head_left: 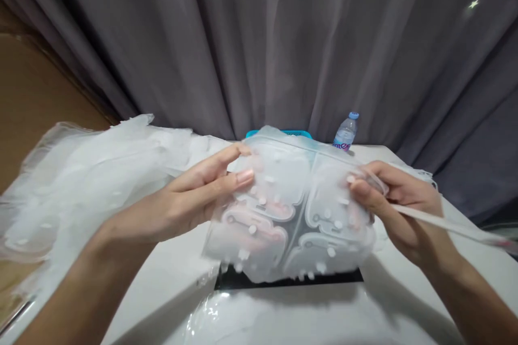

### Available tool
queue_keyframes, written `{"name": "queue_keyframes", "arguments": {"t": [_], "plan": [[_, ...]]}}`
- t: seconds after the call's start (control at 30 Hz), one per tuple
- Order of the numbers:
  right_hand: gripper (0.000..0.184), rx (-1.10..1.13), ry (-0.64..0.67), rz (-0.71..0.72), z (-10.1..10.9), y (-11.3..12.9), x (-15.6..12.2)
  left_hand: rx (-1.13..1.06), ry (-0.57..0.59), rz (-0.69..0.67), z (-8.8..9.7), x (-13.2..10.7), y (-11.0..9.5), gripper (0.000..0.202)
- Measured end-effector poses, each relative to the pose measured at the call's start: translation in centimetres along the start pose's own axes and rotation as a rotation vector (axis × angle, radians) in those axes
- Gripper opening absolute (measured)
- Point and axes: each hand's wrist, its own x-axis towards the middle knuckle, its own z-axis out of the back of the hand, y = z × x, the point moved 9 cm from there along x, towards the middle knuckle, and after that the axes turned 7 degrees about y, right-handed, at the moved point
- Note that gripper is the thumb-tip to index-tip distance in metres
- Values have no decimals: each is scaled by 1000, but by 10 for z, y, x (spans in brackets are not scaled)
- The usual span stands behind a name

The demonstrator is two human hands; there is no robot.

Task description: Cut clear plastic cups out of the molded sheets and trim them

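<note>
A frosted plastic bag (pixel 279 172) is held up in front of me, slightly blurred. Pale moulded shapes with outlined edges and several small white bits show through it. My left hand (pixel 202 188) pinches its left edge between thumb and fingers. At the upper right corner my right hand (pixel 396 199) grips the bag too. A thin white stick-like tool (pixel 445 222) juts out to the right from that same hand; its far end is smeared by motion. Beneath the bag, a flat black panel (pixel 291 280) lies partly hidden on the white table (pixel 162 291).
A heap of similar frosted bags (pixel 97 188) covers the table's left side. Behind the held bag, the rim of a blue basket (pixel 299 133) peeks out. A water bottle (pixel 346 132) stands at the back right. Clear plastic (pixel 226 318) lies in front; a grey curtain (pixel 259 48) hangs behind.
</note>
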Motion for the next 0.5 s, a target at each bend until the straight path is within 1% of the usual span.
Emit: {"name": "queue_keyframes", "arguments": {"t": [0.03, 0.07, 0.1, 0.13, 0.2, 0.23, 0.3, 0.33, 0.37, 0.43, 0.5], "plan": [[21, -41, -4, -6, 2, 4, 7, -66, 81, 15, -5, 3, 5, 45], [24, -82, 12, -22, -1, 0, 17, -120, 137, 44, -10, 8, 15, 48], [27, -120, 30, -35, -5, -10, 27, -143, 170, 95, -14, 16, 30, 50], [28, -174, 76, -65, -13, -29, 38, -164, 187, 132, -18, 27, 47, 52], [29, -323, 174, -170, -33, -81, 53, -176, 269, 176, -32, 49, 84, 56], [28, -360, 206, -203, -42, -108, 57, -170, 289, 191, -37, 59, 103, 57], [26, -412, 237, -228, -59, -150, 57, -159, 290, 201, -42, 74, 135, 61], [25, -439, 244, -232, -66, -165, 55, -152, 280, 200, -42, 78, 147, 64], [21, -464, 237, -231, -71, -174, 50, -146, 280, 200, -42, 81, 156, 65], [12, -520, 179, -225, -73, -179, 40, -133, 276, 198, -40, 81, 164, 64], [19, -565, 96, -221, -70, -172, 29, -119, 273, 198, -37, 78, 164, 60]]}}
